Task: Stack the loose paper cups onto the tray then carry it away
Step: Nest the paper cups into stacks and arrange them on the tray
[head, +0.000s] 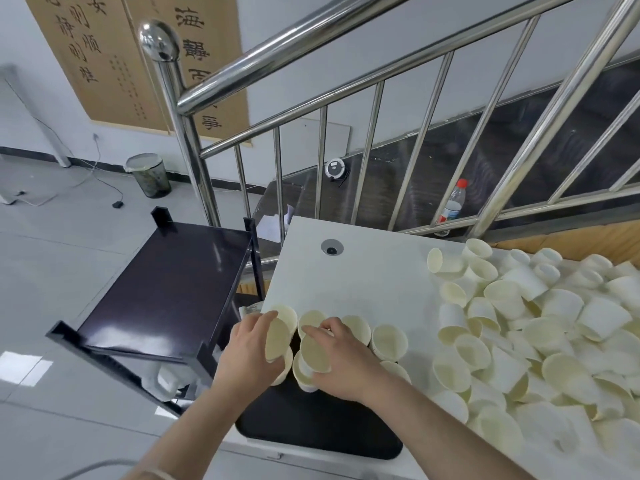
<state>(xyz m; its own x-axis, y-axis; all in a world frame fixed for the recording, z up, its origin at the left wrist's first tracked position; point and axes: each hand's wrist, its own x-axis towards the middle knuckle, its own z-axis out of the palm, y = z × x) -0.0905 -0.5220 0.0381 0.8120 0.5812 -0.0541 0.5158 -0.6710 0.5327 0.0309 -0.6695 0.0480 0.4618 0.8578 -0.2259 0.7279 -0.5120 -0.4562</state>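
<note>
The black tray [322, 434] is partly hidden under both forearms and the cups standing on it. The left hand [247, 351] grips one paper cup [277, 339]; the right hand [341, 362] grips another cup [314, 349], both over the tray's far end. Loose cups [540, 327] pile on the white counter [353, 271] to the right.

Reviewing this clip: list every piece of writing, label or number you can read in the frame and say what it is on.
"海" and, below it, "靜": large brush characters on the right scroll on the wall; those lower down are too unclear.
Left scroll: brush characters, too skewed to read surely.
Bottle behind the railing: label too small to read.
Paper cups, tray, table: no writing.
</note>
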